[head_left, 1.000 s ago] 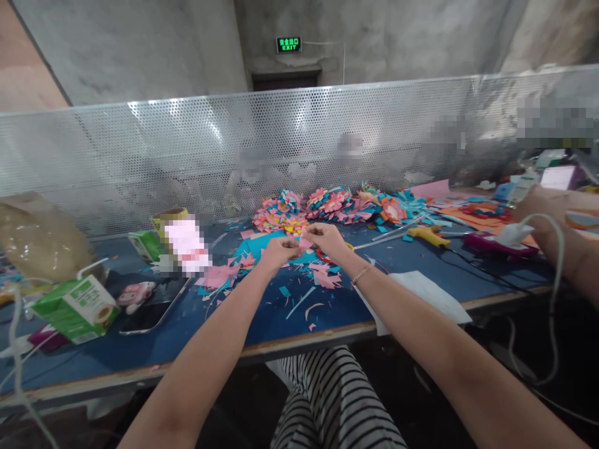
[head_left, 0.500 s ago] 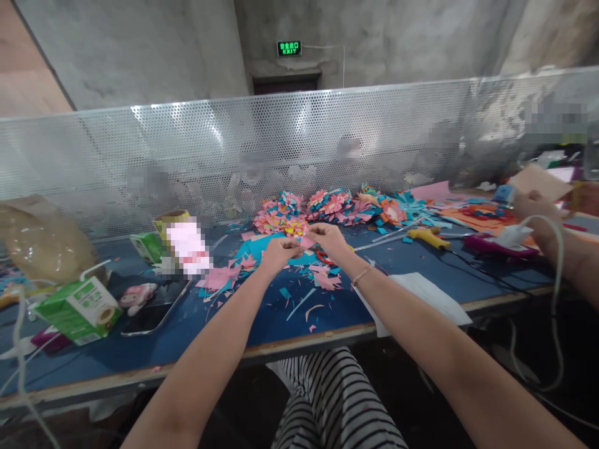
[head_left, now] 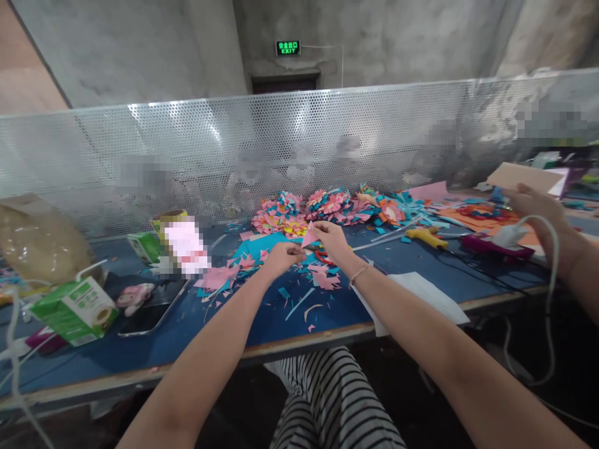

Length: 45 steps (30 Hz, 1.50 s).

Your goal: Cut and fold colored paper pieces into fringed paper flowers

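Over the middle of the blue table, my right hand [head_left: 333, 241] pinches a small pink piece of paper [head_left: 309, 236] that comes to a point at the top. My left hand [head_left: 285, 257] is just to its left and a little lower, fingers pressed together; whatever they may hold is too small to make out. Red-handled scissors [head_left: 322, 255] lie partly hidden beneath my right hand. Behind my hands are a blue paper sheet [head_left: 266, 244] and a heap of layered pink, blue and orange paper flowers [head_left: 327, 206]. Pink paper cutouts [head_left: 219, 277] lie in front.
On the left stand a green drink carton [head_left: 77, 308], a phone [head_left: 150, 318] and a lit-screen phone [head_left: 185, 243]. To the right are a yellow glue gun [head_left: 427, 237], a power strip [head_left: 496, 243] and another person's hand [head_left: 538, 202] with tan card [head_left: 526, 178]. A perforated metal screen [head_left: 187, 162] runs behind.
My hands have come slightly apart, and the pink paper now stays with my right hand only. The other person's hand has moved left with the tan card.
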Tool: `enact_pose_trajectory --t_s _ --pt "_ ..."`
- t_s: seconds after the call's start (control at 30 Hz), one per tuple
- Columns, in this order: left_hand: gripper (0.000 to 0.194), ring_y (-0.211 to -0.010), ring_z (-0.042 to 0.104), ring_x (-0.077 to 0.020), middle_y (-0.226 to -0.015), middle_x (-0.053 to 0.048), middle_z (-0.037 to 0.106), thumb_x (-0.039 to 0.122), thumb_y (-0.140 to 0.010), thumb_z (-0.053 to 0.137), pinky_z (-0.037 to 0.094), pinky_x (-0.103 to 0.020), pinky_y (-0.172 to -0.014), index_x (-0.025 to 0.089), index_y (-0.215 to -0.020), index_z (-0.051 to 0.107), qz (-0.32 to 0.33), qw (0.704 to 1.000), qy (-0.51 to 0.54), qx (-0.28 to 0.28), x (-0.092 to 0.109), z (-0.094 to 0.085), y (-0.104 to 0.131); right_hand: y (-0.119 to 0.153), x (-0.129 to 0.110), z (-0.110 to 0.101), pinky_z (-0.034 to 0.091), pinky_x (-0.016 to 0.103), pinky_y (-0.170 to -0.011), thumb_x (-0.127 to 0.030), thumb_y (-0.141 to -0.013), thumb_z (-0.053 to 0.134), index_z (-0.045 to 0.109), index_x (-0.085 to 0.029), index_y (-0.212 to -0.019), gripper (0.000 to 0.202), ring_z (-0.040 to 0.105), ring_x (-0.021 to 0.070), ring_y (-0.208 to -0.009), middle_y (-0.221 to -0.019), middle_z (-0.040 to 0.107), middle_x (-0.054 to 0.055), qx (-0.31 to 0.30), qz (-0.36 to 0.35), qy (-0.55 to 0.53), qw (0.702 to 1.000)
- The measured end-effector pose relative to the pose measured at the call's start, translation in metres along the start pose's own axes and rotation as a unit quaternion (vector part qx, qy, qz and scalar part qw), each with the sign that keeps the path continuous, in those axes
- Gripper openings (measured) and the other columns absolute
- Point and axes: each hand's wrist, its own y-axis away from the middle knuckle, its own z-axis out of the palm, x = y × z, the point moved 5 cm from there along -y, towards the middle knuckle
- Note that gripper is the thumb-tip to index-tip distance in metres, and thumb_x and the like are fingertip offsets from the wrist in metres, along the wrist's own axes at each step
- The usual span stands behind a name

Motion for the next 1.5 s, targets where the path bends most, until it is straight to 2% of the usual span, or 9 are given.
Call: enact_pose_trajectory --t_s 0.13,0.27,0.43,0.6,0.77,1.03,1.17,1.33,1.5 --pt "0.025 -0.053 0.055 -0.0125 -0.058 -0.001 0.060 0.039 -0.065 0.058 0.042 -0.024 -0.054 0.014 -0.072 0.060 0.014 0.999 0.005 0.038 0.005 -0.007 0.001 -0.001 0.009 0.002 0.038 0.023 -0.053 -0.040 -0.059 0.064 0.058 -0.014 -0.066 0.027 0.042 0.0082 -0.054 -0.060 0.051 -0.002 -0.028 0.028 -0.001 0.999" --pt "0.029 -0.050 0.047 -0.0113 -0.051 0.001 0.053 0.042 -0.071 0.049 0.035 -0.024 -0.051 0.016 -0.061 0.057 0.042 0.993 -0.081 0.076 0.010 -0.013 0.002 0.004 0.008 0.012 0.038 0.023 -0.052 -0.041 -0.057 0.065 0.056 -0.015 -0.069 0.030 0.044 0.0087 -0.054 -0.060 0.050 -0.002 -0.078 0.057 -0.038 0.995" --pt "0.028 -0.050 0.038 -0.0100 -0.050 0.003 0.044 0.037 -0.074 0.047 0.028 -0.023 -0.050 0.017 -0.055 0.048 0.074 0.986 -0.132 0.072 0.012 -0.008 0.002 0.011 0.001 0.020 0.037 0.022 -0.051 -0.042 -0.055 0.067 0.053 -0.016 -0.067 0.032 0.043 0.0074 -0.051 -0.058 0.048 -0.004 -0.122 0.077 -0.067 0.987" --pt "0.023 -0.054 0.038 -0.0106 -0.057 0.002 0.045 0.032 -0.079 0.042 0.027 -0.024 -0.052 0.018 -0.061 0.043 0.080 0.983 -0.157 0.054 0.012 0.000 0.004 0.014 -0.004 0.025 0.036 0.022 -0.053 -0.041 -0.060 0.064 0.050 -0.016 -0.061 0.029 0.042 0.0070 -0.052 -0.056 0.047 -0.004 -0.179 0.051 -0.057 0.981" --pt "0.024 -0.056 0.039 -0.0115 -0.059 0.002 0.045 0.033 -0.081 0.038 0.027 -0.024 -0.053 0.018 -0.063 0.041 0.062 0.981 -0.179 0.044 0.009 0.004 0.002 0.013 -0.005 0.021 0.035 0.022 -0.054 -0.042 -0.058 0.065 0.050 -0.016 -0.058 0.031 0.042 0.0074 -0.054 -0.056 0.046 -0.004 -0.143 0.027 -0.042 0.988" --pt "0.026 -0.054 0.039 -0.0124 -0.058 0.001 0.042 0.034 -0.085 0.032 0.026 -0.026 -0.053 0.019 -0.064 0.039 0.068 0.977 -0.198 0.035 0.009 0.004 0.001 0.010 0.001 0.015 0.024 0.022 -0.041 -0.047 -0.051 0.069 0.047 -0.016 -0.050 0.038 0.028 0.0047 -0.040 -0.043 0.036 -0.007 -0.080 0.087 -0.067 0.991" --pt "0.029 -0.053 0.038 -0.0129 -0.057 0.001 0.042 0.036 -0.085 0.031 0.025 -0.026 -0.054 0.020 -0.062 0.037 0.076 0.970 -0.230 0.029 0.010 0.004 0.001 0.011 0.001 0.016 0.029 0.023 -0.043 -0.045 -0.052 0.069 0.049 -0.017 -0.050 0.035 0.035 0.0066 -0.041 -0.044 0.042 -0.005 -0.077 0.111 -0.116 0.984" --pt "0.027 -0.053 0.038 -0.0126 -0.057 0.001 0.042 0.033 -0.085 0.033 0.024 -0.026 -0.054 0.020 -0.062 0.039 0.093 0.967 -0.233 0.038 0.012 0.002 0.001 0.014 -0.004 0.018 0.039 0.026 -0.051 -0.046 -0.047 0.070 0.055 -0.016 -0.055 0.034 0.048 0.0112 -0.050 -0.053 0.053 0.000 -0.059 0.144 -0.155 0.976" --pt "0.026 -0.051 0.040 -0.0117 -0.054 0.002 0.045 0.033 -0.082 0.036 0.026 -0.025 -0.052 0.019 -0.060 0.039 0.081 0.975 -0.203 0.041 0.013 0.001 0.004 0.013 -0.003 0.019 0.039 0.025 -0.050 -0.049 -0.050 0.068 0.054 -0.016 -0.056 0.036 0.047 0.0100 -0.049 -0.050 0.051 -0.001 -0.094 0.131 -0.135 0.978"
